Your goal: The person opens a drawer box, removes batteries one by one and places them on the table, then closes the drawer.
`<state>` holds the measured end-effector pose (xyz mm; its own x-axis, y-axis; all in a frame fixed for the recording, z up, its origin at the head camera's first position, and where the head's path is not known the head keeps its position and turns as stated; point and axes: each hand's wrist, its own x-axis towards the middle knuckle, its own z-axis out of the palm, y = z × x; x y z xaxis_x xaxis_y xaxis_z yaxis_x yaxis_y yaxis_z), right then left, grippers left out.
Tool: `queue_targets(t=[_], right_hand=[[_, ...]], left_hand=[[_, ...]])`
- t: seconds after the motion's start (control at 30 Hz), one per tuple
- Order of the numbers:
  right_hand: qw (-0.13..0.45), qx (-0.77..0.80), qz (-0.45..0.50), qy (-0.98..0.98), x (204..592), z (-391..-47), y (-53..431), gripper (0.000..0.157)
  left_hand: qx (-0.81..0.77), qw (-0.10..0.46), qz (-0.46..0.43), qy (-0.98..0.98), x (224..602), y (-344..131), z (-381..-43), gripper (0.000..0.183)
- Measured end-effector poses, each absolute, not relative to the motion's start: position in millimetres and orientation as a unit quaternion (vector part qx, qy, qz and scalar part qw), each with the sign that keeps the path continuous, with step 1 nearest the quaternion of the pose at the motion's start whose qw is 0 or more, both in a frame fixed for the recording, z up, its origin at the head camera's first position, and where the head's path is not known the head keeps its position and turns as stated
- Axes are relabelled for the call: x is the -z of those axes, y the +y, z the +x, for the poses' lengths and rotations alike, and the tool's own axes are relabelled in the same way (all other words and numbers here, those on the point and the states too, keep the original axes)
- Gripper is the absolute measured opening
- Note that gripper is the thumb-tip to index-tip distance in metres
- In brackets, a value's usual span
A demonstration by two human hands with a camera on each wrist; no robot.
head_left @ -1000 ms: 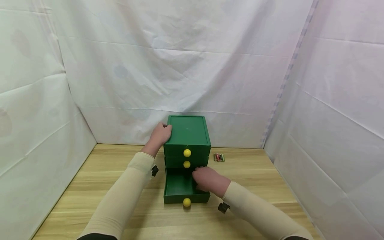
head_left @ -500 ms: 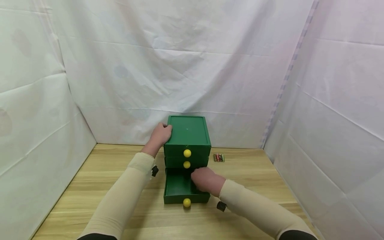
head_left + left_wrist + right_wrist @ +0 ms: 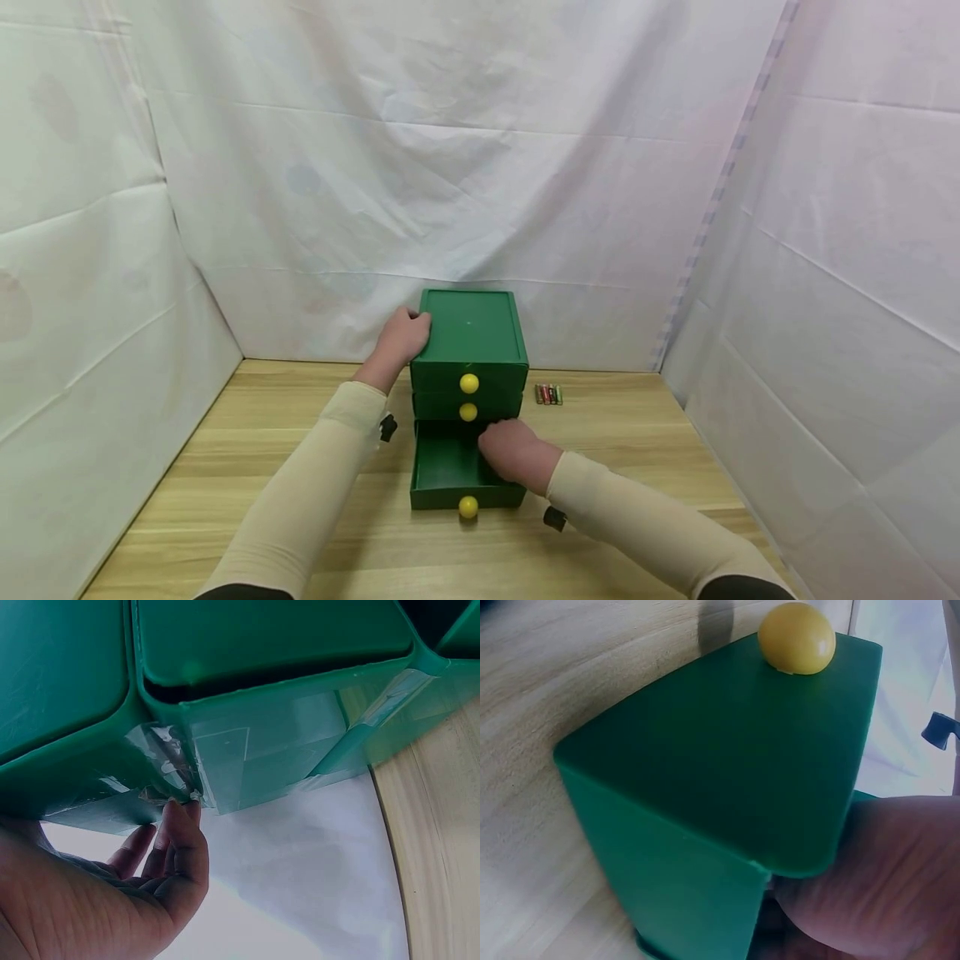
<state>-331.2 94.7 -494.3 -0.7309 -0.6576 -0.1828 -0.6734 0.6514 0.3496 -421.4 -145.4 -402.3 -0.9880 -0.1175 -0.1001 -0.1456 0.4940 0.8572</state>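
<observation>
A green drawer cabinet (image 3: 471, 325) with yellow round knobs stands on the table, its bottom drawer (image 3: 442, 463) pulled out and the two above it closed. With bent fingers, my left hand (image 3: 402, 335) holds the cabinet's upper left edge. The left wrist view shows those fingertips against the taped side (image 3: 259, 750). My right hand (image 3: 516, 454) reaches over the bottom drawer's right wall into its inside. Its fingers are hidden there, so whatever they touch cannot be made out. In the right wrist view the drawer front (image 3: 727, 750) and its yellow knob (image 3: 796, 637) block the fingers.
Several small batteries (image 3: 548, 394) lie side by side on the wooden table (image 3: 300, 467), right of the cabinet. White cloth walls (image 3: 420, 167) enclose the table at the back and both sides. The pulled-out drawer juts toward me.
My right hand has shifted slightly left and deeper over the bottom drawer, then stayed nearly still. The left hand and the cabinet hold their places.
</observation>
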Motion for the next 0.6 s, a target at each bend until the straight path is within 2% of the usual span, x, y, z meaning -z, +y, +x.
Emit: queue_targets(t=[0.6], right_hand=[[-0.017, -0.222, -0.370, 0.902, 502.2, -332.0, 95.4, 0.025]], left_hand=[[-0.501, 0.019, -0.079, 0.862, 400.1, -145.6, -420.2, 0.059]])
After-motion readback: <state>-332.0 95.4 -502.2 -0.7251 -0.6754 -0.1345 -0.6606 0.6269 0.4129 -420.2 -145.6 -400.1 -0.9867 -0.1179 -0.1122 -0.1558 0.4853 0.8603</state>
